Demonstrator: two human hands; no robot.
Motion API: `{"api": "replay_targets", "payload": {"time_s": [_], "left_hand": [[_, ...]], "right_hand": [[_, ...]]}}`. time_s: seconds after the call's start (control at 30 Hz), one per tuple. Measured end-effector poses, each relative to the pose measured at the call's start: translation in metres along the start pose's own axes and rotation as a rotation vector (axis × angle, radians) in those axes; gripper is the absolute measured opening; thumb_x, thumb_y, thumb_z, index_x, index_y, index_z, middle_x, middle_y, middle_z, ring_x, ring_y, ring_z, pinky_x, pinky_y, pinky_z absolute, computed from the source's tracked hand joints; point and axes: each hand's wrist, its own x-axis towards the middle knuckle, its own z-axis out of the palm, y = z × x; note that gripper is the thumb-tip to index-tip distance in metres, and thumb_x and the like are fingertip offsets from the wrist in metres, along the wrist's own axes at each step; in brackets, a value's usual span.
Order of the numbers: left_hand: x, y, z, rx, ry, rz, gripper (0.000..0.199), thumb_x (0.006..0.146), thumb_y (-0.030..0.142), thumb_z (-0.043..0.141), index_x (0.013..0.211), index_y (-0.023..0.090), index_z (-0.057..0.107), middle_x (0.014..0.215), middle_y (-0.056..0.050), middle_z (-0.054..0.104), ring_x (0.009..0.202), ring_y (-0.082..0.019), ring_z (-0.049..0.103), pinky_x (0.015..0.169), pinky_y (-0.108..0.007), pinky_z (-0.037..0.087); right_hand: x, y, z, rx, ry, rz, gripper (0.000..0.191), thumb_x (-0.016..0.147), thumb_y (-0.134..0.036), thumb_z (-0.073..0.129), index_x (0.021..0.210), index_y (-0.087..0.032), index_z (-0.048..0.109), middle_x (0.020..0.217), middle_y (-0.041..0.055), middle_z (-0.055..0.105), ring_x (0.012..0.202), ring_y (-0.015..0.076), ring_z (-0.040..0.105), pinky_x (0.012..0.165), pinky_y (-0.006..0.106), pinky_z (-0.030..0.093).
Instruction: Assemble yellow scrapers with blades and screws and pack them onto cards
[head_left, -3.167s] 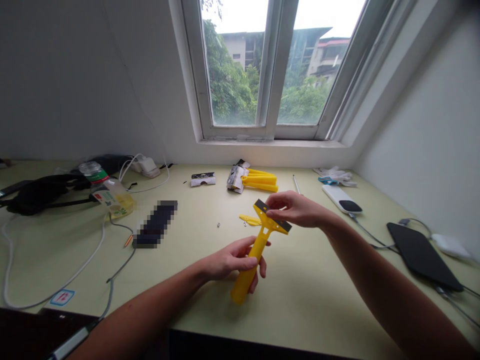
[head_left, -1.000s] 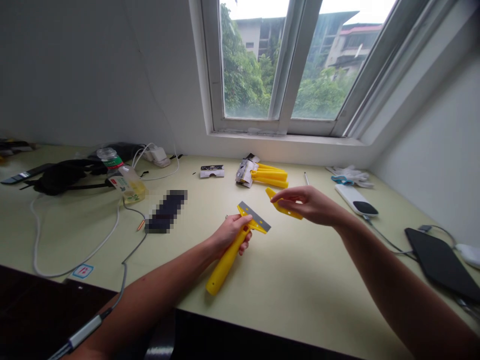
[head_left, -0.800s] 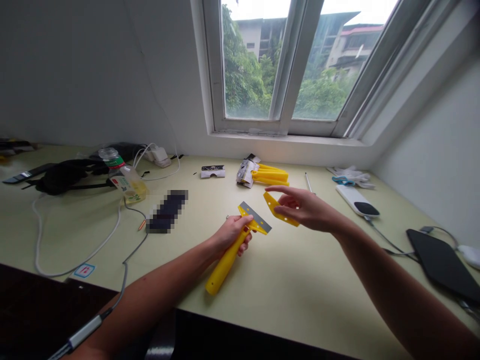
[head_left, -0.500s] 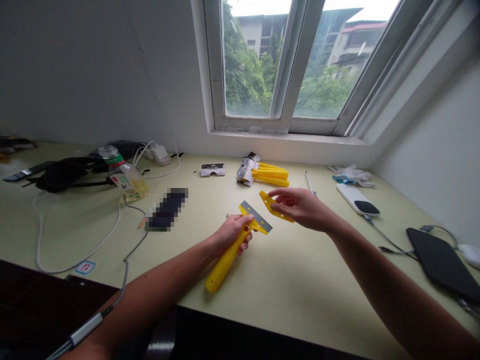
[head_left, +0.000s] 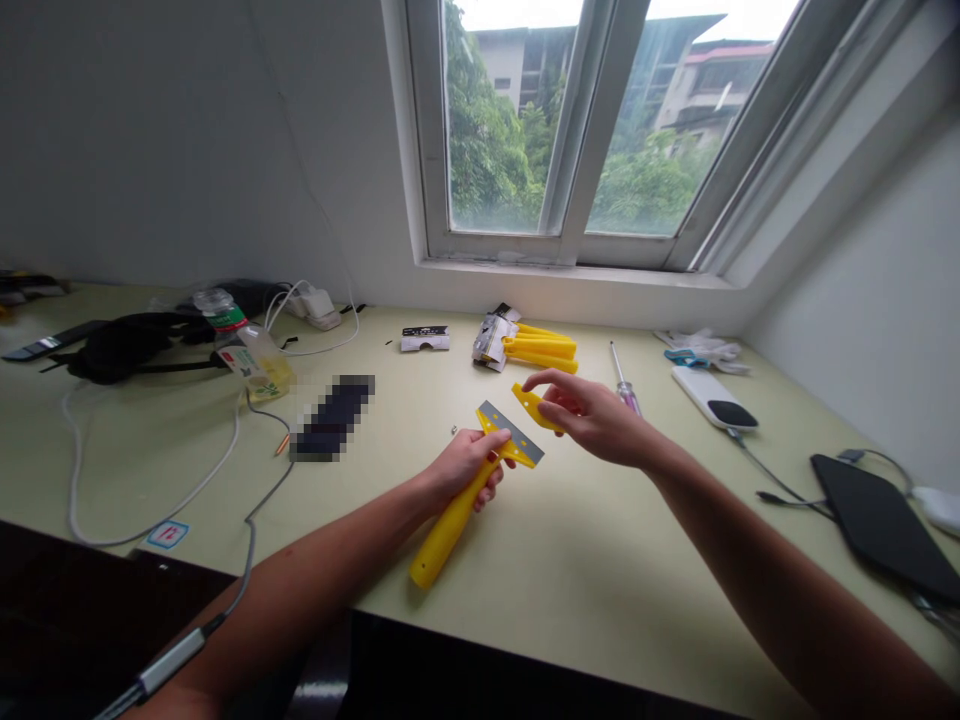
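My left hand [head_left: 471, 465] is closed around the neck of a yellow scraper [head_left: 450, 535], its thumb pressed on the grey metal blade [head_left: 517, 438] that lies across the head. The handle slants down toward the table's front edge. My right hand [head_left: 589, 412] pinches a small yellow plastic cover plate [head_left: 531, 404] with holes in it, held just above and right of the blade, apart from it. The fingers hide part of this plate. Tiny metal screws [head_left: 454, 430] lie on the table left of the scraper head.
Packaged yellow scrapers [head_left: 540, 350] and a small printed card [head_left: 425, 339] lie toward the window. A screwdriver [head_left: 625, 380] is behind my right hand. A bottle [head_left: 251, 350], cables and a pixelated dark object [head_left: 330, 425] are at left; a white device [head_left: 716, 398] and black phone [head_left: 885, 520] at right.
My right hand has moved slightly left with the yellow cover plate, closer to the scraper head, and its fingers now hide more of the plate. More of the screwdriver shows. My left hand stays nearly still.
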Motion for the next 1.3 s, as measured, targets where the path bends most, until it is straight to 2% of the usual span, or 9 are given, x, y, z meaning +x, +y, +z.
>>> {"api": "replay_targets", "payload": {"time_s": [0.23, 0.57, 0.67, 0.87, 1.0, 1.17, 1.3], "left_hand": [[-0.002, 0.002, 0.000, -0.008, -0.005, -0.032, 0.047, 0.083, 0.059, 0.052, 0.077, 0.013, 0.060, 0.048, 0.004, 0.045, 0.034, -0.008, 0.042, 0.030, -0.019, 0.035], [-0.001, 0.000, 0.002, 0.016, -0.009, -0.015, 0.046, 0.083, 0.058, 0.053, 0.077, 0.013, 0.060, 0.047, 0.004, 0.046, 0.033, -0.008, 0.043, 0.030, -0.019, 0.035], [-0.001, -0.001, 0.002, 0.018, -0.011, -0.022, 0.045, 0.084, 0.057, 0.053, 0.077, 0.013, 0.060, 0.047, 0.004, 0.045, 0.033, -0.009, 0.043, 0.030, -0.020, 0.035], [0.000, -0.001, 0.002, 0.018, -0.018, -0.010, 0.045, 0.084, 0.057, 0.053, 0.078, 0.013, 0.060, 0.047, 0.004, 0.045, 0.033, -0.008, 0.042, 0.030, -0.020, 0.035], [0.000, -0.002, 0.002, 0.022, -0.014, -0.021, 0.046, 0.084, 0.058, 0.052, 0.079, 0.013, 0.059, 0.047, 0.004, 0.045, 0.033, -0.008, 0.043, 0.031, -0.019, 0.034], [-0.001, -0.002, 0.001, 0.024, -0.034, -0.011, 0.044, 0.084, 0.055, 0.052, 0.082, 0.012, 0.060, 0.050, 0.003, 0.046, 0.034, -0.008, 0.043, 0.031, -0.020, 0.034], [0.000, -0.004, 0.000, -0.051, -0.070, 0.005, 0.032, 0.084, 0.046, 0.052, 0.080, 0.015, 0.054, 0.053, 0.002, 0.048, 0.036, -0.009, 0.044, 0.032, -0.020, 0.034]], "right_hand": [[0.000, 0.000, 0.001, -0.014, -0.052, 0.004, 0.023, 0.090, -0.033, 0.049, 0.101, -0.023, 0.067, 0.078, 0.0013, 0.064, 0.063, 0.0126, 0.055, 0.058, 0.025, 0.044], [0.001, 0.002, 0.003, -0.006, -0.036, -0.045, 0.025, 0.088, -0.035, 0.053, 0.098, -0.020, 0.070, 0.086, 0.0044, 0.071, 0.072, 0.0146, 0.061, 0.063, 0.025, 0.046], [0.001, 0.002, 0.003, -0.038, -0.038, -0.052, 0.026, 0.088, -0.037, 0.053, 0.097, -0.020, 0.071, 0.082, 0.0040, 0.070, 0.068, 0.0139, 0.061, 0.062, 0.025, 0.045], [0.004, 0.005, 0.008, 0.034, -0.020, -0.008, 0.040, 0.084, -0.038, 0.059, 0.120, -0.021, 0.061, 0.080, 0.0029, 0.070, 0.067, 0.0141, 0.062, 0.059, 0.025, 0.047], [0.006, 0.007, 0.009, 0.041, -0.021, 0.038, 0.033, 0.082, -0.043, 0.060, 0.104, -0.019, 0.069, 0.080, 0.0050, 0.071, 0.065, 0.0148, 0.062, 0.056, 0.024, 0.048], [0.006, 0.006, 0.007, 0.045, -0.013, 0.056, 0.030, 0.082, -0.042, 0.061, 0.101, -0.020, 0.070, 0.081, 0.0040, 0.072, 0.067, 0.0155, 0.063, 0.054, 0.024, 0.047], [0.005, 0.002, 0.011, 0.062, -0.020, 0.100, 0.027, 0.081, -0.040, 0.062, 0.099, -0.020, 0.069, 0.077, 0.0029, 0.072, 0.063, 0.0151, 0.063, 0.051, 0.024, 0.047]]}}
